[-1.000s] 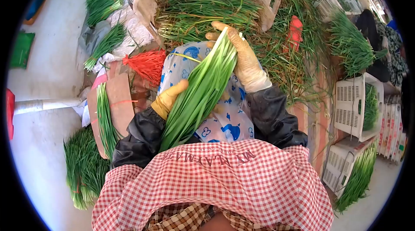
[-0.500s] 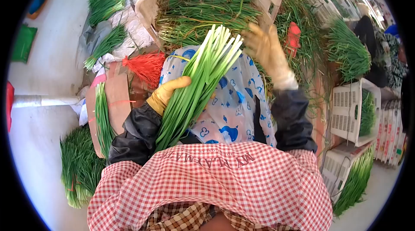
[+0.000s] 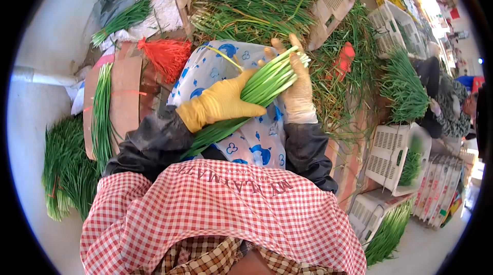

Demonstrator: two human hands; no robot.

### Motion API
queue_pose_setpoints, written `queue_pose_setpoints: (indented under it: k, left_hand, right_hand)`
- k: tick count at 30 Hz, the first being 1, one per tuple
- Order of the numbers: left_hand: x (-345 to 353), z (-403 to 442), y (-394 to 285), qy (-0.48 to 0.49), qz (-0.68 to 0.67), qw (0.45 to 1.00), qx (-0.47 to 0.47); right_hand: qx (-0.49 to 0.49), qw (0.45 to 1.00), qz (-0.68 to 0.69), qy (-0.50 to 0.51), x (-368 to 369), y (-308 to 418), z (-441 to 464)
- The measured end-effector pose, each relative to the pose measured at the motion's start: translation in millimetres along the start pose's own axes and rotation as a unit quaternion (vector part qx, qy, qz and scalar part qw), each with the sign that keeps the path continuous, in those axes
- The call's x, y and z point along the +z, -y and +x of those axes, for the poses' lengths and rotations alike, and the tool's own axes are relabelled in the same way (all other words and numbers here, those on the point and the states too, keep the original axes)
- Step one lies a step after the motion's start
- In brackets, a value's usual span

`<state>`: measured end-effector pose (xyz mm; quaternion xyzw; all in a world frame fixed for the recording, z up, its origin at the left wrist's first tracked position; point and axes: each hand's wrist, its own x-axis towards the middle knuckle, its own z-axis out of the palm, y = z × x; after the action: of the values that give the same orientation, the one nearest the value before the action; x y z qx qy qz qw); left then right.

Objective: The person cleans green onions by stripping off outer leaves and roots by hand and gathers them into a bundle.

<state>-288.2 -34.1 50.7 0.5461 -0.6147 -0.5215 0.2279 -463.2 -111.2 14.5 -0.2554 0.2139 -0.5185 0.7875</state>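
Note:
A bunch of garlic chives (image 3: 269,80) slants over my lap, its pale stem ends toward the upper right and its green leaves reaching down to my apron. My left hand (image 3: 223,101), in a yellow rubber glove, is closed around the middle of the bunch. At the pale ends, my gloved right hand (image 3: 299,87) has its thumb in front and its fingers behind, cupping the stems. Beneath lies a whitish plastic sheet (image 3: 257,139) with blue prints, spread over my lap.
Ahead stands a white plastic basket (image 3: 328,10) heaped with loose chives (image 3: 251,5). Red ties (image 3: 167,59) and cardboard (image 3: 126,95) lie left. Trimmings (image 3: 354,33) cover the right floor, near crates (image 3: 393,157). Another person (image 3: 447,100) sits at far right.
My right hand has come down from beside the basket onto the pale stem ends. My left hand has shifted up the bunch, which now leans further right. The view has turned slightly.

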Motion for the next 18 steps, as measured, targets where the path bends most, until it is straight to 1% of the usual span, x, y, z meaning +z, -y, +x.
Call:
queue_pose_setpoints:
  k: [1,2,3,4,6,7,8,9,10,11,12,14,16,17,18]
  left_hand:
    - [-2,0,6,0.025,-0.08,0.996,0.031]
    - [-4,1,12,0.052,-0.188,0.979,0.054]
    - [-13,1,14,0.11,-0.276,0.954,-0.038]
    - [-23,3,19,0.166,-0.363,0.908,-0.124]
    - [-35,1,44,0.2,-0.362,0.899,-0.147]
    - [-43,-4,56,0.223,-0.359,0.896,-0.138]
    - [-52,-10,67,0.247,-0.352,0.894,-0.127]
    - [-62,-24,65,0.237,-0.313,0.91,-0.136]
    - [-72,-38,65,0.228,-0.271,0.924,-0.143]
    - [-79,-44,84,0.217,-0.208,0.945,-0.13]
    - [-86,-49,105,0.206,-0.143,0.961,-0.114]
    - [-111,-73,96,0.169,-0.105,0.955,-0.222]
    - [-129,-93,111,0.133,-0.134,0.955,-0.229]
    - [-138,-101,127,0.117,-0.142,0.957,-0.224]
    - [-143,-104,135,0.1,-0.151,0.959,-0.219]
  right_hand:
    - [0.005,1.0,0.017,-0.001,-1,1,0]
    - [0.001,1.0,0.021,-0.015,0,0,0]
    - [-0.01,1.0,0.022,-0.001,-2,-1,2]
    - [-0.018,0.999,0.023,0.014,-5,-1,6]
    - [-0.028,1.0,0.009,-0.004,-6,8,13]
    - [-0.035,0.999,0.009,-0.008,-13,19,18]
    - [-0.057,0.997,-0.022,-0.039,-15,36,19]
    - [-0.094,0.993,-0.048,-0.051,-25,56,25]
    - [-0.117,0.992,-0.047,-0.03,-48,81,32]
    - [-0.145,0.983,-0.111,-0.008,-56,109,33]
    - [-0.157,0.987,-0.024,-0.025,-74,136,40]
    - [-0.177,0.983,-0.029,0.026,-90,188,38]
    - [-0.224,0.972,-0.058,-0.043,-117,241,36]
    - [-0.265,0.956,-0.073,-0.105,-101,251,29]
    - [-0.265,0.957,-0.082,-0.081,-107,270,26]
